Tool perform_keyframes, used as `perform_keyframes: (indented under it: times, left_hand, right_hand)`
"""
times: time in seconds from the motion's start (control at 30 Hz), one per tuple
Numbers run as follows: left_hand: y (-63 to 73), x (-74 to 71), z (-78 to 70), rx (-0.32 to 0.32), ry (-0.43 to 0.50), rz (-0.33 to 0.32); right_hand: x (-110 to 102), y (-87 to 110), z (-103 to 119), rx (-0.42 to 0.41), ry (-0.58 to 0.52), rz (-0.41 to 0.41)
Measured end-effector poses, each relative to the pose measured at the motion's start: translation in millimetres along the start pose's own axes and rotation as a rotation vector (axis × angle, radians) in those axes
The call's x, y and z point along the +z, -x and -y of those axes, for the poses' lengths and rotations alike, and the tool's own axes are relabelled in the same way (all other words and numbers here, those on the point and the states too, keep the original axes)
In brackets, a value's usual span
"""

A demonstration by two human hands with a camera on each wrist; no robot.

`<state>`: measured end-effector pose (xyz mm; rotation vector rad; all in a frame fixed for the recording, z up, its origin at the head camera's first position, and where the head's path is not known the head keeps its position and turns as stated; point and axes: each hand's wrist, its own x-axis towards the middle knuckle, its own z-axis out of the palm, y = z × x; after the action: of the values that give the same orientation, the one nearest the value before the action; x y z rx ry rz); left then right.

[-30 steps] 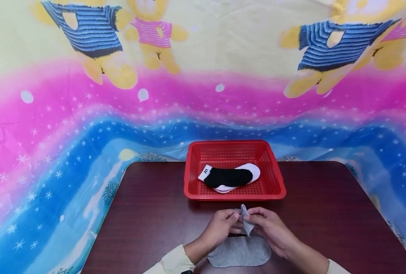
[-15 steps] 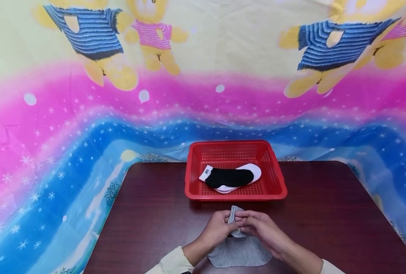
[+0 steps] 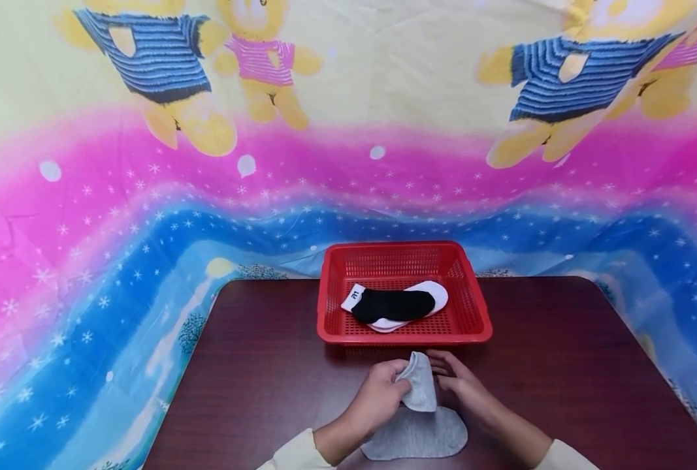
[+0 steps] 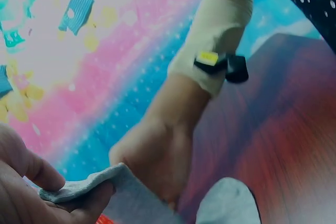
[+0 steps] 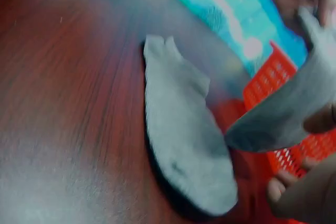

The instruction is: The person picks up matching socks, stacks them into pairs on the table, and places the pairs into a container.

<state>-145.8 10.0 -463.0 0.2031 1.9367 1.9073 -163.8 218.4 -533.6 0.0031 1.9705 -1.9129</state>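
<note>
A small grey sock (image 3: 421, 385) is held up over the table by my left hand (image 3: 377, 395), whose thumb and fingers pinch its cuff edge. My right hand (image 3: 471, 391) is just to the right of that sock, fingers extended. In the right wrist view, the thumb (image 5: 321, 119) overlaps the raised sock (image 5: 294, 108); whether it touches is unclear. Beneath both hands a second grey sock (image 3: 419, 436) lies flat on the table, partly covered by the left hand and the raised sock in the head view. A dark edge runs along this flat sock (image 5: 184, 124) in the right wrist view.
Beyond the hands stands a red perforated plastic basket (image 3: 404, 339). Inside it a black sock (image 3: 392, 305) with a white cuff rests over white socks (image 3: 439, 295). The dark brown table (image 3: 254, 365) meets a printed cloth backdrop (image 3: 348, 163) behind.
The raised sock was between both hands, shifted left, then turned its broad side to the head view. My right fingers have moved back rightwards, while the left hand keeps its pinch. The basket stays put.
</note>
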Motion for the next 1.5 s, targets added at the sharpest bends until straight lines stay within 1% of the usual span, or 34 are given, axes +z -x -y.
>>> perform_keyframes:
  times: [0.1, 0.17, 0.23, 0.33, 0.43, 0.47, 0.57, 0.63, 0.7, 0.73, 0.8, 0.87, 1.0, 1.07, 1.13, 1.2, 1.27, 1.4, 1.43, 1.5]
  left_hand:
    - [3.1, 2.0, -5.1, -0.004, 0.012, 0.019]
    - [4.3, 2.3, -7.4, -0.006, 0.015, 0.024]
    - [4.3, 2.1, -8.9, 0.001, 0.018, 0.018]
    - [3.2, 0.2, -10.4, 0.02, 0.016, 0.006]
    - [2.1, -3.7, -8.8, 0.052, 0.017, -0.008]
    - [2.3, -5.6, -7.7, 0.053, 0.019, -0.013]
    - [3.4, -12.3, -2.5, 0.052, 0.031, -0.029]
    - [4.0, -17.9, 2.4, 0.033, 0.039, -0.047]
    - [3.3, -23.9, 9.7, 0.021, 0.059, -0.067]
    - [2.3, -27.2, 14.0, 0.02, 0.063, -0.077]
    - [-0.7, -33.9, 23.4, 0.009, 0.069, -0.096]
    - [-4.5, -40.2, 33.4, -0.005, 0.078, -0.104]
    - [-12.7, -49.8, 53.2, -0.035, 0.065, -0.123]
    - [-16.4, -52.4, 62.9, -0.036, 0.043, -0.144]
    - [-20.1, -53.7, 72.0, -0.038, 0.007, -0.168]
    - [-23.4, -53.9, 79.5, -0.03, -0.061, -0.196]
    - [-26.6, -53.7, 84.9, -0.008, -0.163, -0.233]
    - [-31.5, -54.2, 89.2, 0.08, -0.4, -0.315]
    - [-32.2, -54.7, 89.3, 0.099, -0.45, -0.331]
    - [-33.2, -56.3, 89.1, 0.125, -0.522, -0.35]
  right_hand:
    - [-13.6, -2.7, -8.1, 0.018, -0.158, 0.216]
    - [-20.3, -3.9, -11.3, 0.022, -0.22, 0.311]
    - [-25.1, -4.6, -13.3, 0.001, -0.238, 0.369]
    - [-30.1, -6.0, -14.2, -0.014, -0.217, 0.37]
    - [-36.3, -7.2, -15.0, 0.003, -0.192, 0.35]
    - [-38.7, -7.3, -15.6, 0.012, -0.194, 0.353]
    - [-46.6, -6.8, -19.3, 0.03, -0.23, 0.407]
    - [-51.4, -5.9, -21.9, 0.031, -0.257, 0.449]
    - [-56.0, -5.4, -23.2, 0.04, -0.273, 0.463]
    - [-58.2, -5.3, -23.3, 0.045, -0.276, 0.455]
    - [-61.6, -5.5, -21.9, 0.056, -0.268, 0.408]
    - [-63.4, -6.6, -19.6, 0.075, -0.24, 0.316]
    - [-58.8, -11.1, -14.5, 0.101, -0.107, 0.059]
    - [-52.7, -13.7, -13.4, 0.106, -0.004, -0.078]
    - [-46.0, -16.2, -14.2, 0.111, 0.091, -0.197]
    - [-40.2, -18.7, -16.6, 0.109, 0.186, -0.289]
    - [-35.9, -21.7, -19.8, 0.097, 0.267, -0.36]
    - [-31.9, -27.4, -26.3, 0.037, 0.427, -0.45]
    - [-31.6, -28.4, -27.9, 0.028, 0.468, -0.464]
    - [-31.0, -29.9, -30.8, 0.009, 0.543, -0.486]
